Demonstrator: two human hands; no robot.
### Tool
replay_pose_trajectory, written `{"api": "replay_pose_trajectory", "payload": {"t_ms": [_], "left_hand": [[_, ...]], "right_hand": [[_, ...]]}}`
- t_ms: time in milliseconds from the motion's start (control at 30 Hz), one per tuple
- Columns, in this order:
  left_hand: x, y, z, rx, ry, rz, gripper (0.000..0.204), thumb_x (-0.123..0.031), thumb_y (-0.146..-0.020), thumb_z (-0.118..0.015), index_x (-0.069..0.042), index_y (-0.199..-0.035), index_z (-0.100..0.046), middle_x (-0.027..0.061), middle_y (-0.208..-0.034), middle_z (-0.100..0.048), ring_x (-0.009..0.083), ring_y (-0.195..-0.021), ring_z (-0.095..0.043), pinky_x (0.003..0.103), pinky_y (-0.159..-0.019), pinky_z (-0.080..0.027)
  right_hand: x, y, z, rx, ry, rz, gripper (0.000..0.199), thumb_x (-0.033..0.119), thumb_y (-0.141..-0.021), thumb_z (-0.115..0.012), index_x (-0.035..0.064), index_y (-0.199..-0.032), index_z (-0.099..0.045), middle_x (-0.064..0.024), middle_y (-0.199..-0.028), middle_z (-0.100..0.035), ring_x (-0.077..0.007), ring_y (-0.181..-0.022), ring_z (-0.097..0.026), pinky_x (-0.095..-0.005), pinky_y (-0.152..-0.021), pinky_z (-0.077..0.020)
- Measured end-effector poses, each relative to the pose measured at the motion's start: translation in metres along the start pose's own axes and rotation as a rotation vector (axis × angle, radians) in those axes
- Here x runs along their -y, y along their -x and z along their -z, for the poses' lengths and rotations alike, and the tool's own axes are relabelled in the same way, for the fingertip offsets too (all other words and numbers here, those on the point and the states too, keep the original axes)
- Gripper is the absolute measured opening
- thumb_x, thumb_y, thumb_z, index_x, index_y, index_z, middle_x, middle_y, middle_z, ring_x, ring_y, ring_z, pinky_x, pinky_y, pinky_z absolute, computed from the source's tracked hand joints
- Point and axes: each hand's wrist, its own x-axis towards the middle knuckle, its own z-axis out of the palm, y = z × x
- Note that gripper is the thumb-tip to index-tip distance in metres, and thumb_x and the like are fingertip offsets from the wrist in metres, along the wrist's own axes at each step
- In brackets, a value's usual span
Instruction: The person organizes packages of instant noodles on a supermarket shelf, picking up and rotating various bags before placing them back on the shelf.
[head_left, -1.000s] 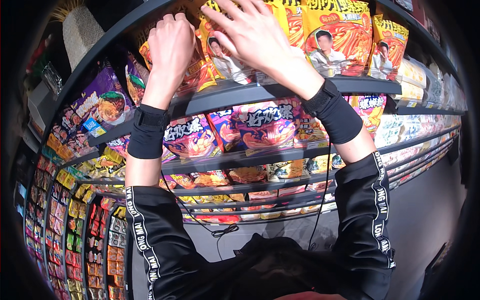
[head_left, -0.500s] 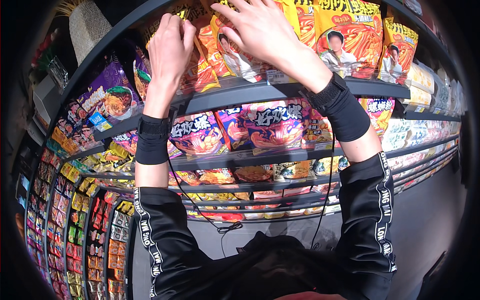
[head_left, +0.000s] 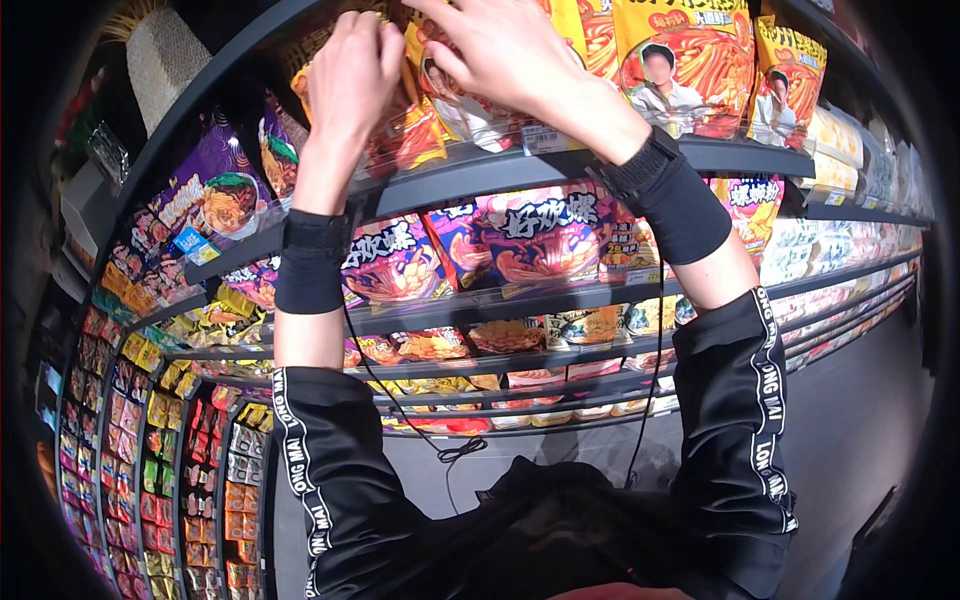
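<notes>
On the top shelf stand yellow-and-orange noodle bags. My left hand (head_left: 352, 85) is closed, its fingers curled at the upper part of an orange noodle bag (head_left: 418, 138); the fingertips are partly hidden behind the hand. Just to its right, my right hand (head_left: 505, 55) reaches across the front of a neighbouring yellow noodle bag (head_left: 470, 112). Its fingers are stretched out and its thumb stands apart, with nothing seen in its grasp. Further right, a large upright noodle bag (head_left: 685, 75) stands beside a smaller-looking one (head_left: 788, 85).
A clear lip and dark shelf edge (head_left: 720, 158) run below the bags. Purple noodle bags (head_left: 545, 235) fill the shelf beneath. Purple bags (head_left: 210, 185) stand at the left, pale packs (head_left: 835, 150) at the right. A black cable (head_left: 655, 400) hangs by my right arm.
My left hand has shifted a little right and down, closer to my right hand. The orange bag by it leans slightly more to the right. The whole view has moved slightly.
</notes>
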Motion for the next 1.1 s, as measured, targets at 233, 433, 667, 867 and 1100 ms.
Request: {"api": "replay_pose_trajectory", "payload": {"t_ms": [233,433,667,867,1100], "left_hand": [[-0.011,0.001,-0.001,-0.034,0.039,0.012,0.023,-0.026,-0.093,-0.057,-0.004,-0.093,-0.062,0.0142,-0.088,-0.059,0.0367,-0.079,-0.062,0.043,-0.068,-0.048],[-0.027,-0.003,-0.013,-0.23,0.136,-0.102,0.013,-0.006,-0.081,-0.064,0.005,-0.086,-0.058,0.0208,-0.082,-0.057,0.0382,-0.073,-0.058,0.043,-0.065,-0.047],[-0.047,0.036,0.005,-0.011,0.206,0.023,0.024,-0.022,-0.092,-0.061,-0.004,-0.106,-0.065,0.0118,-0.095,-0.061,0.0288,-0.084,-0.062,0.036,-0.075,-0.049],[-0.095,0.131,0.024,-0.072,0.411,0.094,0.027,-0.006,-0.089,-0.06,0.0,-0.115,-0.062,0.0181,-0.119,-0.057,0.0339,-0.116,-0.054,0.041,-0.098,-0.043],[-0.191,0.334,0.043,0.466,0.908,0.546,0.028,-0.005,-0.083,-0.066,0.001,-0.109,-0.058,0.0183,-0.116,-0.057,0.0359,-0.109,-0.054,0.04,-0.093,-0.043]], "right_hand": [[-0.001,0.019,0.03,0.077,-0.002,-0.005,0.05,0.022,-0.087,-0.056,-0.0005,-0.131,-0.051,-0.0223,-0.129,-0.051,-0.0373,-0.12,-0.049,-0.0461,-0.104,-0.0365],[-0.006,0.042,0.046,0.039,-0.201,-0.095,0.054,0.012,-0.087,-0.055,0.0034,-0.139,-0.044,-0.024,-0.14,-0.042,-0.0409,-0.128,-0.041,-0.0476,-0.108,-0.0331],[-0.003,0.096,0.088,0.09,-0.106,-0.314,0.047,0.007,-0.086,-0.059,0.0045,-0.132,-0.051,-0.0212,-0.129,-0.054,-0.0391,-0.123,-0.048,-0.0457,-0.104,-0.0384],[-0.005,0.176,0.113,0.048,-0.123,-0.346,0.043,0.0,-0.081,-0.061,0.0037,-0.123,-0.056,-0.0181,-0.128,-0.056,-0.0327,-0.12,-0.053,-0.0407,-0.102,-0.0417],[0.132,0.31,0.146,0.288,-0.44,-0.771,0.053,-0.002,-0.082,-0.059,-0.0034,-0.132,-0.042,-0.0236,-0.129,-0.054,-0.0351,-0.12,-0.053,-0.0418,-0.102,-0.0406]]}}
